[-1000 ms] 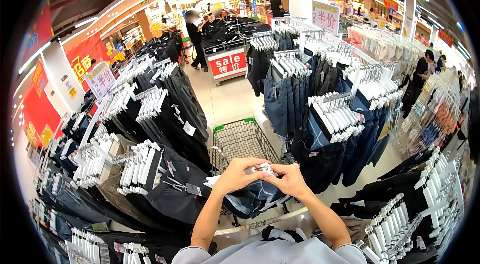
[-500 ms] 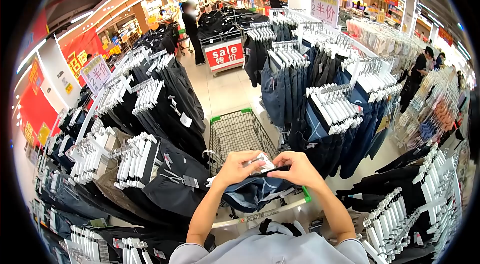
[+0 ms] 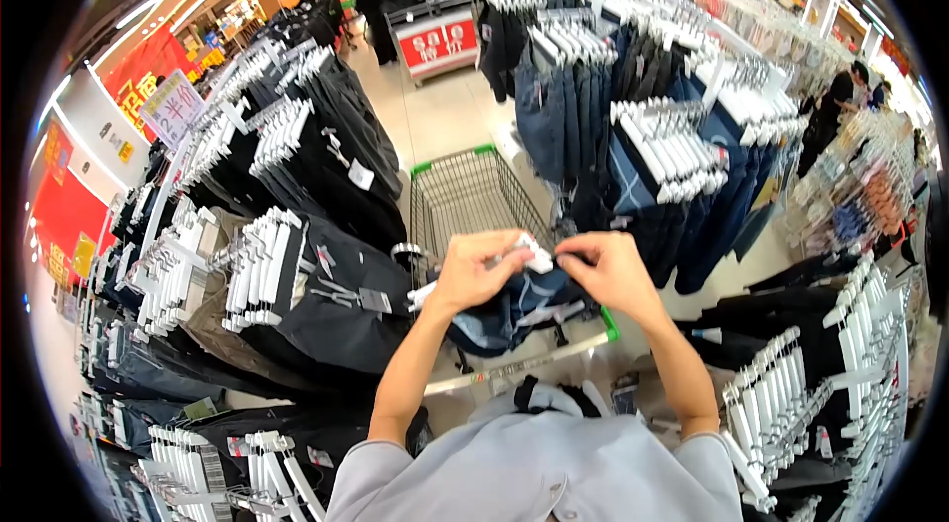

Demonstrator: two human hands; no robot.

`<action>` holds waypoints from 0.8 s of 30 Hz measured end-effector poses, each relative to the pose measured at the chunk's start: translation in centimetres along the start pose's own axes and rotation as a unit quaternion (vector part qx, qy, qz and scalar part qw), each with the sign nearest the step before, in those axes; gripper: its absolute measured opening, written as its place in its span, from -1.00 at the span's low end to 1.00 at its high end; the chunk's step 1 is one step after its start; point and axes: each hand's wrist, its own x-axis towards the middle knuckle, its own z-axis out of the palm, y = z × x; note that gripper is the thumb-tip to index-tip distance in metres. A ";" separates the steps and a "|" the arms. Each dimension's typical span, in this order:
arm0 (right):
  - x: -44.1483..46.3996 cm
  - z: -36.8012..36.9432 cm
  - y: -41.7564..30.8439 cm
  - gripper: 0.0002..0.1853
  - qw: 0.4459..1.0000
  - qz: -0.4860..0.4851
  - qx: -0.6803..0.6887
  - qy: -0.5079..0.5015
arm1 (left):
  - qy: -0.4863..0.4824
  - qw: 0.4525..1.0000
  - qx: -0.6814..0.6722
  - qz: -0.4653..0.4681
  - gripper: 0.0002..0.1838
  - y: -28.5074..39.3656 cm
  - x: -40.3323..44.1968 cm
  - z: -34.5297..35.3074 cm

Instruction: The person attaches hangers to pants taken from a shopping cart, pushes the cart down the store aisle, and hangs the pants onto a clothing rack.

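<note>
My left hand [image 3: 476, 268] is closed around the white hanger [image 3: 539, 256], whose clip end shows between the two hands. Folded dark blue jeans [image 3: 506, 312] hang below it, over the near end of the shopping cart. To the right, my right hand [image 3: 605, 267] pinches the dark upper edge of the jeans, its thumb and forefinger together. The wire shopping cart [image 3: 467, 188] with green corners stands just beyond my hands.
Racks of dark trousers [image 3: 346, 300] on white hangers line the left. Jeans [image 3: 554, 117] hang at the right, with more hangers [image 3: 771, 413] near the lower right. A sale bin [image 3: 435, 43] stands ahead, beside a person in black [image 3: 364, 3]. Another person [image 3: 835, 112] is far right.
The view has tilted down, so the cart and hands appear higher. My right hand has moved away from the hanger's clip, and the gap between my hands is wider.
</note>
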 end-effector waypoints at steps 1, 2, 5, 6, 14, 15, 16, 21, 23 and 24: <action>-0.1 0.3 0.2 -0.81 1.000 -0.012 0.014 0.022 | 0.008 1.000 -0.001 0.008 -0.79 -0.7 0.0 0.1; -0.1 0.2 0.2 -0.80 1.000 -0.009 0.008 0.021 | 0.018 1.000 0.000 0.019 -0.79 -1.3 0.0 0.2; -0.3 0.5 0.6 -0.83 0.999 -0.008 0.041 0.031 | 0.015 1.000 0.007 0.019 -0.77 -0.8 0.2 0.1; -0.4 0.6 0.8 -0.83 0.999 -0.005 0.042 0.031 | 0.019 0.999 0.022 0.045 -0.76 -0.9 0.2 0.2; -0.9 0.1 -0.2 -0.81 0.998 0.010 0.065 0.016 | 0.004 0.991 0.072 0.109 -0.77 -0.6 0.6 0.7; -0.9 0.2 -0.2 -0.81 0.998 0.010 0.065 0.016 | -0.009 0.992 0.069 0.104 -0.77 -0.3 0.7 0.7; -0.9 0.2 -0.1 -0.81 0.998 -0.014 0.059 0.029 | -0.021 0.993 0.066 0.100 -0.77 -0.1 0.7 0.8; -0.8 0.5 0.6 -0.81 0.993 -0.042 0.098 0.054 | -0.017 0.992 0.076 0.104 -0.77 0.2 1.0 0.5; -0.8 0.0 0.4 -0.81 0.993 -0.052 0.105 0.027 | -0.017 0.993 0.074 0.093 -0.76 0.2 1.0 0.3; -0.7 -0.3 0.5 -0.81 0.993 -0.049 0.102 0.034 | -0.023 0.993 0.069 0.097 -0.76 0.4 1.1 0.2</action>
